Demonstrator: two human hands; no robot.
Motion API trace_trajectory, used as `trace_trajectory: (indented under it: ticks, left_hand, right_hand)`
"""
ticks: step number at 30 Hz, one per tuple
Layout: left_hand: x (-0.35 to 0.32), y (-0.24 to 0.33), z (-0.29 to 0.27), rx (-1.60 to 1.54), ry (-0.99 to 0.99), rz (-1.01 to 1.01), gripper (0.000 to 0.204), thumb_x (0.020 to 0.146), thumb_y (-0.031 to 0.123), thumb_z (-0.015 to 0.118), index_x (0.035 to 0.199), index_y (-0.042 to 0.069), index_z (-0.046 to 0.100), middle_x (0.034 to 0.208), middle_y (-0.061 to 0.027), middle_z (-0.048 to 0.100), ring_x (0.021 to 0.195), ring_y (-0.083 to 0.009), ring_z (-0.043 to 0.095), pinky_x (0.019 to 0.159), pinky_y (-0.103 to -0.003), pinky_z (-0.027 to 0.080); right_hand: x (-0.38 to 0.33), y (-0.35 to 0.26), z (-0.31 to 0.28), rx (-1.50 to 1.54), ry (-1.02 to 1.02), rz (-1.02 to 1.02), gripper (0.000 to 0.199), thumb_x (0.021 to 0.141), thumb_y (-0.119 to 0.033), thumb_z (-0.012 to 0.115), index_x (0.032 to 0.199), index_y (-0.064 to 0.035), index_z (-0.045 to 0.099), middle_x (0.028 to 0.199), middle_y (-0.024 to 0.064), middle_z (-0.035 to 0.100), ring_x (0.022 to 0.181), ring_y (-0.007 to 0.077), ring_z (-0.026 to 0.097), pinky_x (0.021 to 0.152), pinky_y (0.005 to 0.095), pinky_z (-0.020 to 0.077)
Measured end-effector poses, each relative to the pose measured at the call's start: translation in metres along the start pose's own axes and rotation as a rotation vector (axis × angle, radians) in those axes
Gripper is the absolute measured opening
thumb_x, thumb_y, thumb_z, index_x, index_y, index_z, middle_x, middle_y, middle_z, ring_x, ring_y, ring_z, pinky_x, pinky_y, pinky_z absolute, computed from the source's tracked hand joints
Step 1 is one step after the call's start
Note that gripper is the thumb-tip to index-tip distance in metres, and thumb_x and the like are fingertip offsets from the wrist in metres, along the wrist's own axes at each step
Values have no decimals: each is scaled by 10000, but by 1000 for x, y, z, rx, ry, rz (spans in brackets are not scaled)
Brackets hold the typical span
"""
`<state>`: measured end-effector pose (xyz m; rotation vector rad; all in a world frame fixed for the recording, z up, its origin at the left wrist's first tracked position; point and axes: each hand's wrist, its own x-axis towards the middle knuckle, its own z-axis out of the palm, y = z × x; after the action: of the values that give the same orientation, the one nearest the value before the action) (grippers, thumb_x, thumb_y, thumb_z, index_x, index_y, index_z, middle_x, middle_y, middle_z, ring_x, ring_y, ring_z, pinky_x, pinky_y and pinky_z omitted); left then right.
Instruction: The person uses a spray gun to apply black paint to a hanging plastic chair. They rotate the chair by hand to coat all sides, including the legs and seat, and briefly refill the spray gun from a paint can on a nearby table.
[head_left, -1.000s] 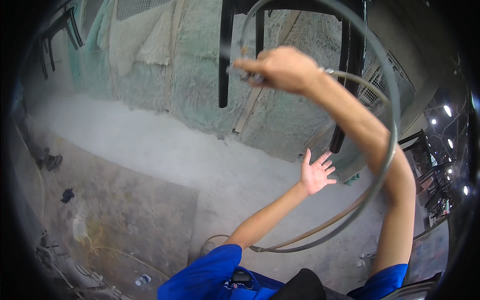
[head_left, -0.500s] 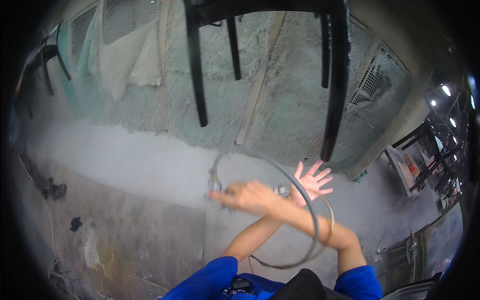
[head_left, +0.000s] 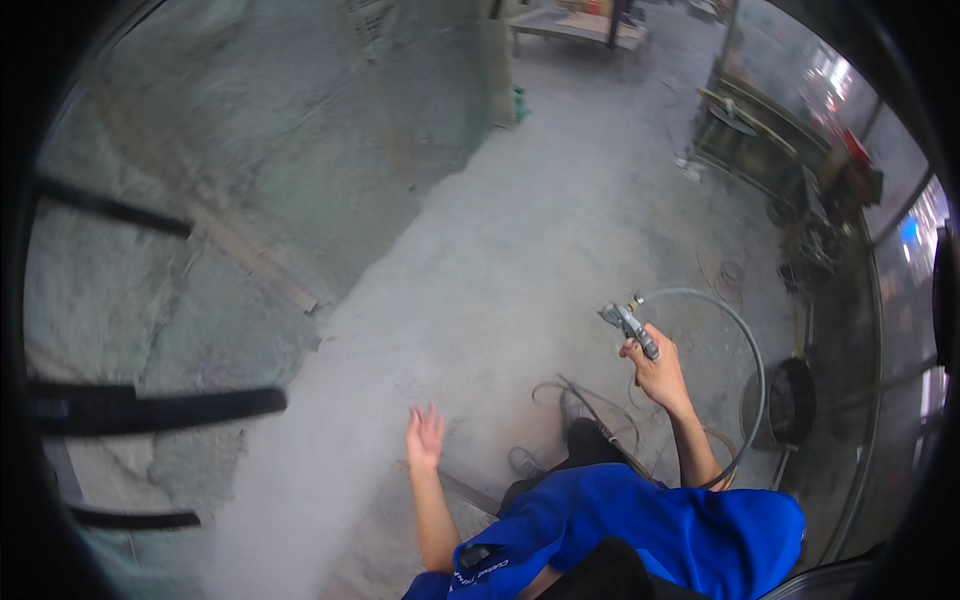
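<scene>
right hand clenched on grey metal spray gun with looping grey hose | left hand empty, fingers spread, above grey concrete floor

One spray gun, one hose, two hands

The view shows one grey spray gun, one curved hose joined to it, two bare hands, left and right, two dark shoes, and three black chair bars.
</scene>
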<state>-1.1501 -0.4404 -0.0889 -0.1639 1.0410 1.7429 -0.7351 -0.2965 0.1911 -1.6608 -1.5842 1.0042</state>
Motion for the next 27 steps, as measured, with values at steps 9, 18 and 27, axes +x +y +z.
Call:
trace_trajectory:
  ticks: [9, 18, 27]
  left_hand:
    - [51, -148, 111, 108, -23, -359, 415, 1024, 261, 659, 1380, 123, 493, 1341, 33, 579, 1442, -310, 463, 1196, -579, 356]
    - [124, -206, 593, 121, -936, -287, 202, 1071, 283, 564, 1103, 151, 715, 1276, -87, 707, 1382, -329, 525, 1175, -553, 429]
    - [87, -282, 812, -79, -1293, -465, 735, 1063, 665, 215, 1474, 139, 523, 1543, -224, 486, 1468, -476, 366, 1217, -686, 217]
  right_hand:
    - [76, 79, -27, -189, 41, -150, 587, 863, -548, 771, 994, 18, 682, 742, 221, 662, 737, 435, 692, 659, 480, 521]
    - [190, 145, -177, -15, 419, -192, 979, 789, -905, 517, 1014, 39, 648, 707, 179, 618, 636, 329, 659, 593, 401, 490]
    - [303, 222, -284, 125, 406, 3, 1005, 836, -916, 454, 994, 58, 647, 751, 103, 669, 644, 161, 601, 592, 346, 451]
